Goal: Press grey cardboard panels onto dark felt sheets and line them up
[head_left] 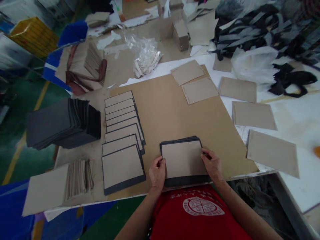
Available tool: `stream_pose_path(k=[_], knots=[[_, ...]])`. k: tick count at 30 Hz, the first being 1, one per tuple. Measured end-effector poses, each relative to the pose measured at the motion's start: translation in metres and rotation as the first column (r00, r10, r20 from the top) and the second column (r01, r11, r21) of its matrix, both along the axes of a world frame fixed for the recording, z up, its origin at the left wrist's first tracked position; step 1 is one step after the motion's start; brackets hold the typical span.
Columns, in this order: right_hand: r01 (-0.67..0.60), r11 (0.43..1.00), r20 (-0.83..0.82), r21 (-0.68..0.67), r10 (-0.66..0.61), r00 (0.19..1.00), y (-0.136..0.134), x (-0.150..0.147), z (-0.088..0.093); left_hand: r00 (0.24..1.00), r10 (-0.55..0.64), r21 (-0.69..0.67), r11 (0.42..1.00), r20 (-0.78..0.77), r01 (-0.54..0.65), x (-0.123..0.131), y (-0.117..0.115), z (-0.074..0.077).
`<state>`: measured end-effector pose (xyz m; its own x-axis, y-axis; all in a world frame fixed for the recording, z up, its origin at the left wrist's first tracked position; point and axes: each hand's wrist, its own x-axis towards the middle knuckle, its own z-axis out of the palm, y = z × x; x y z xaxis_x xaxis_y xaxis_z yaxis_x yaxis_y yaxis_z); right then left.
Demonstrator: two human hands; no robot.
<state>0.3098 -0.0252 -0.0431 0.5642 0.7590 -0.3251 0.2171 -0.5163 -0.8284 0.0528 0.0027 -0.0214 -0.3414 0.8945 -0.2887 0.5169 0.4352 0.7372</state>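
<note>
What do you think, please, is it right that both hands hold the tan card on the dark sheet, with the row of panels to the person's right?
The side is wrong: the head view shows left hand and right hand holding the tan card on the dark sheet, but the row of panels lies to the person's left.

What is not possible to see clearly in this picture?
Head view:
Dark sheets under the card: number hidden by the card.
Left hand and right hand: pinching or only pressing the card, fingertips hide it.
Shirt print: too small and blurred.
Dark pile at left: sheet count blurred.
</note>
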Motion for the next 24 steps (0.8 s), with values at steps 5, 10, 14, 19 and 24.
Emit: stream_pose_path(k=[5,10,14,19,24], knots=[[-0.01,1.0,0.004,-0.015,0.01,1.0,-0.002,0.002,-0.003,1.0,-0.009,-0.002,1.0,-0.016,0.009,0.0,-0.001,-0.004],[-0.028,0.999,0.032,-0.018,0.028,0.999,-0.003,0.002,-0.008,0.999,-0.012,0.01,1.0,-0.039,0.012,0.002,-0.002,-0.002],[-0.05,0.999,0.078,-0.011,0.05,0.996,-0.002,0.002,-0.007,0.998,-0.023,0.01,1.0,-0.053,0.023,0.004,-0.001,0.002],[-0.104,0.995,0.155,-0.001,0.103,0.983,-0.001,0.001,-0.004,0.997,-0.028,0.001,1.0,-0.075,0.028,0.007,0.002,0.007],[-0.155,0.988,0.243,-0.014,0.154,0.958,-0.001,-0.001,-0.006,0.993,-0.039,-0.065,0.997,-0.116,0.032,0.009,0.003,0.01]])
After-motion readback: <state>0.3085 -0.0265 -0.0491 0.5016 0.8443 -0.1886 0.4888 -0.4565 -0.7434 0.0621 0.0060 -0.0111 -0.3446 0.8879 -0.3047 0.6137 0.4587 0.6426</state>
